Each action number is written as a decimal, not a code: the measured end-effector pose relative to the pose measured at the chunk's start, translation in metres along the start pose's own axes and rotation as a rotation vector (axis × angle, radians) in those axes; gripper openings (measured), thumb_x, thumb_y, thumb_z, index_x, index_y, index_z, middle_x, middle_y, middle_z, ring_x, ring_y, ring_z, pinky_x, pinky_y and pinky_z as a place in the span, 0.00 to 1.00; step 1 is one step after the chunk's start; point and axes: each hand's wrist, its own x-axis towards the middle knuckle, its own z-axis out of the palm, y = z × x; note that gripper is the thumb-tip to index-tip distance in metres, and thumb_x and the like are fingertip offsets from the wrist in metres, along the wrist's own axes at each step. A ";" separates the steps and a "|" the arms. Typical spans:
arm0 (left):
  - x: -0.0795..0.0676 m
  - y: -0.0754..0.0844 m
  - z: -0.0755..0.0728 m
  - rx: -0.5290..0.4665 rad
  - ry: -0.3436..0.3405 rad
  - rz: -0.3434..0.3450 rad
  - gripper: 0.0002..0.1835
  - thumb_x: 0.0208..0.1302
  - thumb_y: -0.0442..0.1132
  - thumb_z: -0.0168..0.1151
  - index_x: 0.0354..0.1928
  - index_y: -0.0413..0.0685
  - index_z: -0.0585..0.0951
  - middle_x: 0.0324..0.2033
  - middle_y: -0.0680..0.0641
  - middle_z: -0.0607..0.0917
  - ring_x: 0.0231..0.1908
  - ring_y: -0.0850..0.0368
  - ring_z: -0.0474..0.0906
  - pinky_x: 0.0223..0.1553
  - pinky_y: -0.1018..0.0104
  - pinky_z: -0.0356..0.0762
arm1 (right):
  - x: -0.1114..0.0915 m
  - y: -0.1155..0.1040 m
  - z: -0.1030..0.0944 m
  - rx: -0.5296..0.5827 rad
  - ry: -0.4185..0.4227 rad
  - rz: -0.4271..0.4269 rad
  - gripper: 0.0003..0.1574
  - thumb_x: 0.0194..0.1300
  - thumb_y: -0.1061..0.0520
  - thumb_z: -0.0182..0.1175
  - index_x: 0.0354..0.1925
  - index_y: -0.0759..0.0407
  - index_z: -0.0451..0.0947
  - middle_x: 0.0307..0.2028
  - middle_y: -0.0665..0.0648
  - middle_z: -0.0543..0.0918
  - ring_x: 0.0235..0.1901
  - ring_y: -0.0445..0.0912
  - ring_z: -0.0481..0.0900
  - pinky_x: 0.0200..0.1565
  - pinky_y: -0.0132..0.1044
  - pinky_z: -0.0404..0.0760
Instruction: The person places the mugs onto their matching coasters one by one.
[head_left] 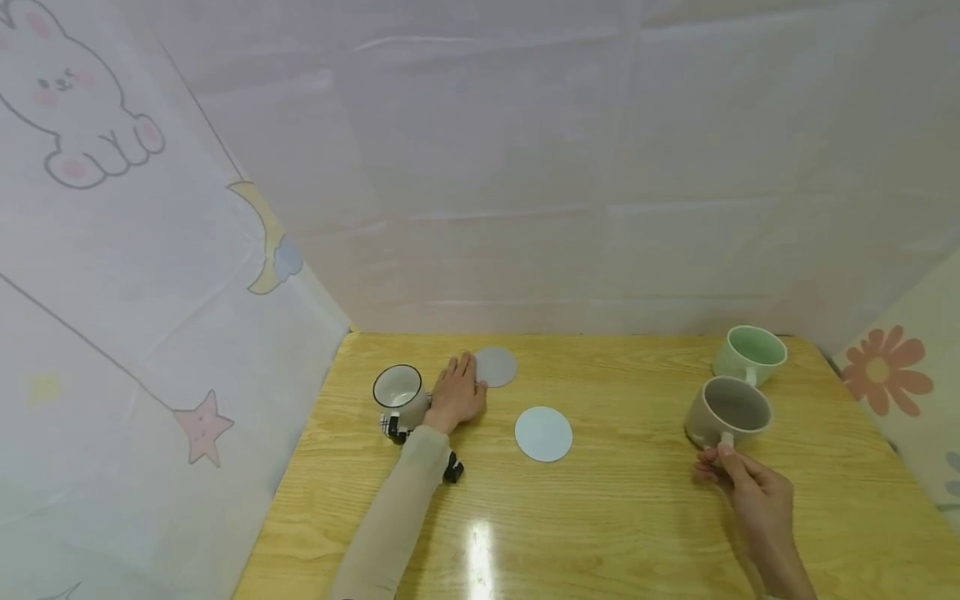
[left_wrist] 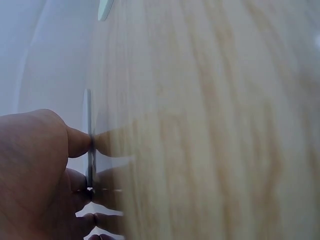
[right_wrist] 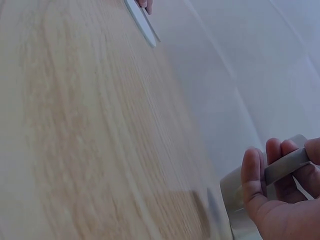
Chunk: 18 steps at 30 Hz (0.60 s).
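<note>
My left hand (head_left: 454,397) lies at the far side of the table, its fingers nearly straight, with the thumb and fingertips touching the rim of a round grey coaster (head_left: 498,367). In the left wrist view that coaster (left_wrist: 89,135) appears edge-on, low over the wood, beside the thumb. On the right, my right hand (head_left: 757,498) grips the handle of a grey mug (head_left: 705,417). Its fingers (right_wrist: 252,175) curl round that handle in the right wrist view. A pale blue round coaster (head_left: 543,434) lies between the hands.
Behind the grey mug stands a light green mug (head_left: 727,358). A white mug with a dark rim (head_left: 405,410) is left of the left wrist, partly hidden by a wrist strap. Printed cloth walls (head_left: 480,275) border the wooden table (head_left: 600,533).
</note>
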 end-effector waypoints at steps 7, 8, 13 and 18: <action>0.000 0.002 -0.002 0.007 -0.010 -0.003 0.34 0.86 0.48 0.43 0.85 0.38 0.55 0.85 0.38 0.54 0.84 0.36 0.48 0.84 0.42 0.52 | 0.000 -0.002 0.007 -0.048 -0.022 -0.038 0.16 0.81 0.64 0.57 0.45 0.78 0.86 0.38 0.56 0.94 0.36 0.46 0.94 0.44 0.37 0.91; 0.000 0.002 -0.002 0.005 -0.013 -0.004 0.35 0.86 0.48 0.43 0.85 0.38 0.54 0.85 0.38 0.54 0.85 0.36 0.47 0.84 0.42 0.51 | 0.000 -0.003 0.008 -0.038 -0.024 -0.041 0.16 0.81 0.65 0.57 0.45 0.78 0.86 0.38 0.57 0.94 0.36 0.47 0.94 0.45 0.37 0.91; 0.003 -0.001 0.000 -0.010 -0.031 -0.007 0.35 0.87 0.48 0.42 0.85 0.38 0.53 0.85 0.38 0.53 0.85 0.35 0.45 0.84 0.41 0.49 | 0.002 -0.003 0.017 0.000 -0.033 -0.064 0.15 0.80 0.67 0.56 0.45 0.80 0.86 0.38 0.59 0.93 0.36 0.47 0.94 0.44 0.38 0.91; 0.003 -0.001 0.001 0.008 -0.042 -0.011 0.35 0.87 0.48 0.41 0.86 0.39 0.51 0.86 0.38 0.52 0.85 0.36 0.45 0.84 0.42 0.49 | 0.003 -0.003 0.024 -0.011 -0.045 -0.071 0.16 0.80 0.67 0.56 0.45 0.81 0.85 0.38 0.59 0.93 0.36 0.47 0.93 0.43 0.38 0.91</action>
